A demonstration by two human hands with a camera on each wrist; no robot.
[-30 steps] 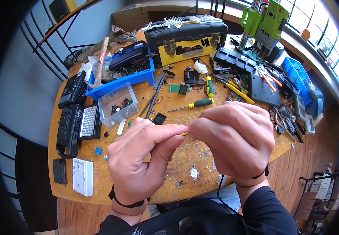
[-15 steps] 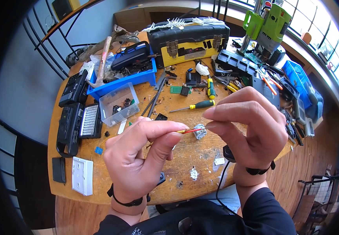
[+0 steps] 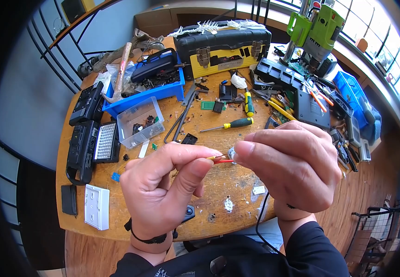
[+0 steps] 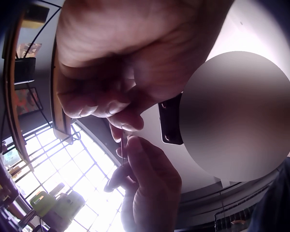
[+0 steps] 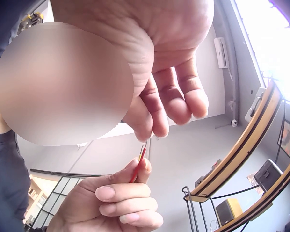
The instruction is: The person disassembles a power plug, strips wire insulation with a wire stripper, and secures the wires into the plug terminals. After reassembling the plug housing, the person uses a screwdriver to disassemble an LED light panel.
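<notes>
Between thumb and index finger, my left hand [image 3: 160,182] pinches a thin red wire [image 3: 225,161] and a yellow wire [image 3: 213,158]. My right hand [image 3: 297,168] has its thumb and fingers together at the wires' far ends, over the table. From the right wrist view, the red wire [image 5: 138,169] slants up out of the left hand [image 5: 121,198], its bare metal tip at the fingertips of the right hand [image 5: 159,72]. The left wrist view shows both hands meeting at the thin wire, dark against the light. A round grey part [image 3: 231,153] lies partly hidden behind the right fingertips.
Beyond the hands lie a green-yellow screwdriver [image 3: 239,123] and a clear plastic box [image 3: 140,123]. A blue bin [image 3: 147,99], a black-yellow toolbox [image 3: 223,51] and a green drill press [image 3: 317,34] stand farther back. Pliers and tools crowd the right side.
The hands parted, showing the wires and the round grey part, then came close again. My right hand turned inward, its fingers closing over the wires' far ends. The left hand kept its pinch.
</notes>
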